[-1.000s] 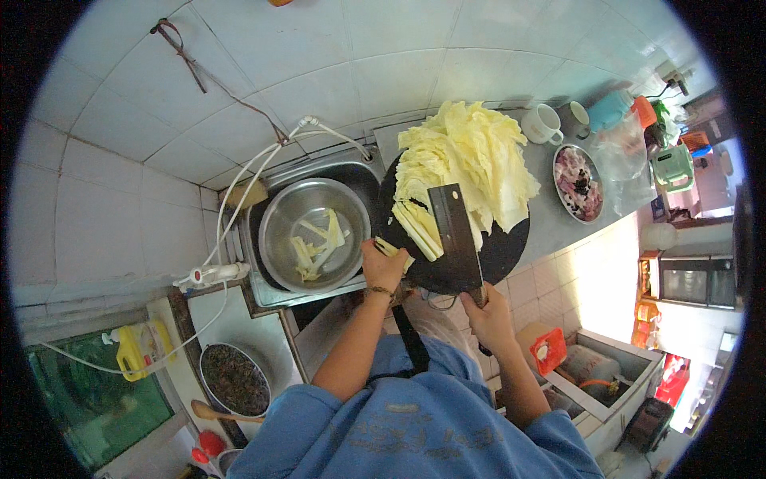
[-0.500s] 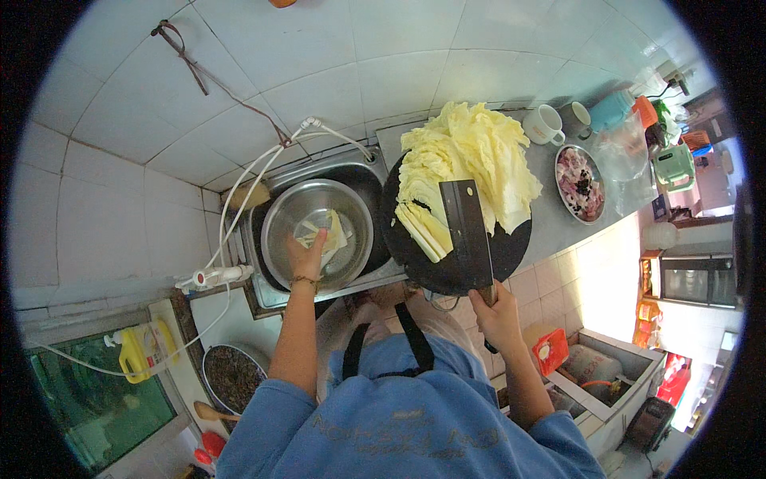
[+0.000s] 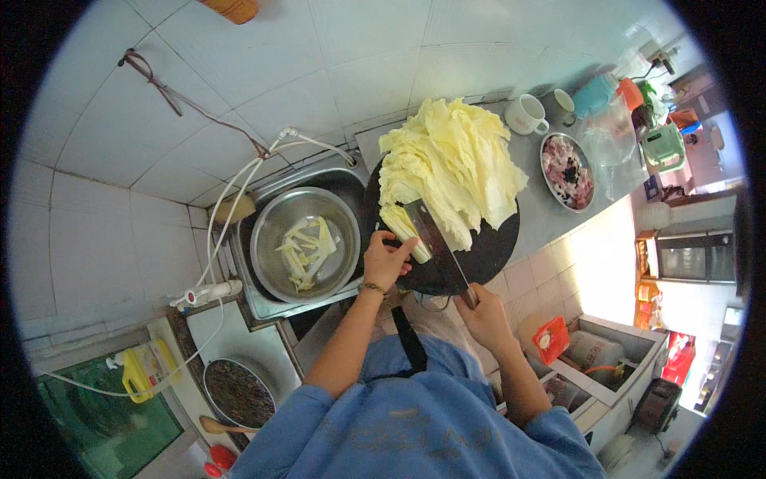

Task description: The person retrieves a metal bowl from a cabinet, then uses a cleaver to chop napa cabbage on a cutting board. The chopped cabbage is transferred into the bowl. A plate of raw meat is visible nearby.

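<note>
Moved since the earlier frame: left grip [image 3: 386, 262], brought from the steel basin [image 3: 263, 263] to the stalk strips [image 3: 405, 225]; cleaver [image 3: 437, 243], drawn leftward to the strips' right edge. Left grip: fingers bent, set against the strips' near left side; whether it is clenched on them cannot be told. Right grip [image 3: 485, 316]: closed around the cleaver's handle, the blade being angled away from it toward the far left; contact between blade and strips cannot be made out. Cabbage leaves [image 3: 455, 160], pale yellow, one heap: piled beyond both grips on a round black board [image 3: 495, 259]. Cut cabbage pieces [image 3: 307, 247], several: contained in the basin, left of the left grip, the basin being seated in a sink [image 3: 339, 169]. Plate [image 3: 545, 160], one, bearing raw meat with a dark topping: placed on the tabletop [image 3: 550, 223], beyond and right of the right grip. White mug [image 3: 523, 116], one: stood farther beyond the right grip, next to the heap. Pot [image 3: 239, 391], one, dark-filled: positioned well left of and nearer than the left grip.
</note>
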Motion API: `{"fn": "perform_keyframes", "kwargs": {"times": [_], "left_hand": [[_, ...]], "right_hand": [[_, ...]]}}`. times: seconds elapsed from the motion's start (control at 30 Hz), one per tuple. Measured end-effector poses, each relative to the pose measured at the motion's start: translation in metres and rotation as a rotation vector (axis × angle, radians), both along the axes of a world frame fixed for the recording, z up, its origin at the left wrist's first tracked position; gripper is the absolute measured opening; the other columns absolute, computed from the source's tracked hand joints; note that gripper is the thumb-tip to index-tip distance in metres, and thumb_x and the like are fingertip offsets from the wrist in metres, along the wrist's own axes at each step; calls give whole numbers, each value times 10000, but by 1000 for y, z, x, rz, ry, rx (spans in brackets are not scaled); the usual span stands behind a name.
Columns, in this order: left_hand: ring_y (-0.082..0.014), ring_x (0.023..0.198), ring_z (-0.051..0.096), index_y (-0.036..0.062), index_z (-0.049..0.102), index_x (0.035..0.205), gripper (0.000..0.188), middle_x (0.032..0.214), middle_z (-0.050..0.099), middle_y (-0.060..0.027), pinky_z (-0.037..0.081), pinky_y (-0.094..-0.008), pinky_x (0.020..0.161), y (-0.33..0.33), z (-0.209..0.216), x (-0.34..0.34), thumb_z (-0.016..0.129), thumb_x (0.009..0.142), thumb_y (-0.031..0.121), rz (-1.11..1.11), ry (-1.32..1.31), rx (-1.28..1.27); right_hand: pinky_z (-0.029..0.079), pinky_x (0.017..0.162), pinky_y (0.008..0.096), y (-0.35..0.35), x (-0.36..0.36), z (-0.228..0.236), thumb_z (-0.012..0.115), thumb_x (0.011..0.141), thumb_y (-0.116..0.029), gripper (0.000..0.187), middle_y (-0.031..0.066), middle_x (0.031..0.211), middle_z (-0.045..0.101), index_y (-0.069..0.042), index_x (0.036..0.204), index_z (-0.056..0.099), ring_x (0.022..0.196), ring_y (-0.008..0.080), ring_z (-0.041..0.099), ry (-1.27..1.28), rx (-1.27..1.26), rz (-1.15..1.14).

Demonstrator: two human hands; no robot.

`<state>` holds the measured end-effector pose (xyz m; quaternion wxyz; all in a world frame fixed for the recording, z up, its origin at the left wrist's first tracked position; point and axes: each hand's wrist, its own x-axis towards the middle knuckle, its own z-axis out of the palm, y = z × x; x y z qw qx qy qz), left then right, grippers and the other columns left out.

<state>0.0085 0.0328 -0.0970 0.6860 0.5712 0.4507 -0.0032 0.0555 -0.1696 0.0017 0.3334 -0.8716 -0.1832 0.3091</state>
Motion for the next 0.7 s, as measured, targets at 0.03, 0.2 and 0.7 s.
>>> {"fn": "perform_keyframes", "kwargs": {"times": [0.03, 0.2, 0.7], "left_hand": [[-179, 540, 626, 1, 401, 1095, 527, 775, 615, -135, 522, -275, 464, 1, -1, -2, 752, 796, 257, 10, -26, -27], [-192, 641, 657, -10, 433, 1146, 471, 863, 633, -142, 563, -297, 553, 1, -3, -7, 717, 818, 172, 58, -62, -147], [-203, 756, 666, -17, 551, 1130, 293, 907, 657, -114, 573, -315, 632, 8, -8, -29, 597, 845, 38, 136, -47, -134]], "right_hand": [[472, 625, 424, 0, 1, -2, 630, 842, -188, 230, 247, 726, 600, 24, 919, 582, 689, 394, 613, 1, -23, 23], [466, 621, 431, 3, 9, -11, 635, 837, -177, 228, 246, 728, 597, 37, 882, 568, 682, 387, 602, -30, -17, 47], [491, 676, 457, 15, 4, -16, 622, 834, -199, 254, 280, 790, 611, 31, 938, 598, 776, 428, 623, 106, -39, 153]]}}
